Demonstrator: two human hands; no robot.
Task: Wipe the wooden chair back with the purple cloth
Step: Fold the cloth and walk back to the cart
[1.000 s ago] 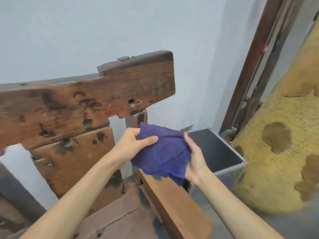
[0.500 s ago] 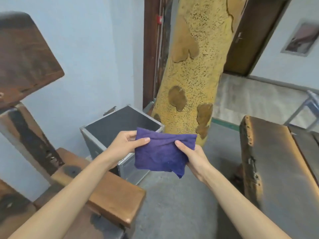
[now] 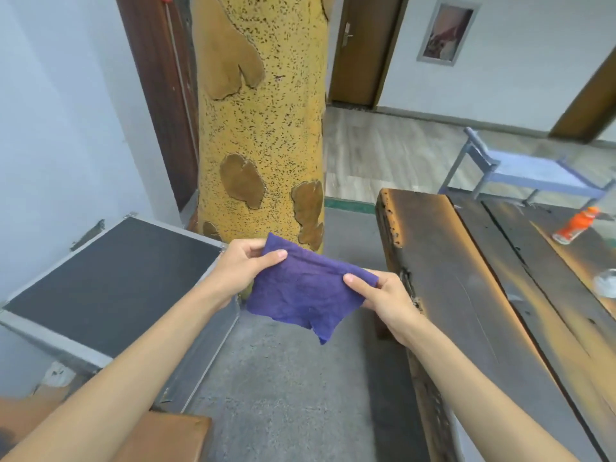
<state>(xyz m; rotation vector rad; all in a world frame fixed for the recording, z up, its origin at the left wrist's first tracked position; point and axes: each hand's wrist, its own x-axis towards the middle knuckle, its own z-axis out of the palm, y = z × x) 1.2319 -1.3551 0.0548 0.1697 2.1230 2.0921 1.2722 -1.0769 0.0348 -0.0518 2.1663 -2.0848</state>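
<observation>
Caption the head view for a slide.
Both hands, left hand and right hand, stretch a purple cloth between a metal case and dark wooden table.

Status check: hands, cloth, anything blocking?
Left hand and right hand both pinching purple cloth, spread midair. Chair back out of view. Nothing blocking.

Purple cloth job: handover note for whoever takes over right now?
Left hand: pinching the purple cloth at its upper left corner.
Right hand: pinching the cloth's right edge, thumb on top.
The cloth hangs spread between both hands in mid-air, above the grey floor, touching nothing else.
The chair back is out of frame; only a wooden corner shows at bottom left.
Done: cloth in hand. Whether any wiping happened cannot be told from this view.
Left: turn towards the chair back and wipe it.
</observation>
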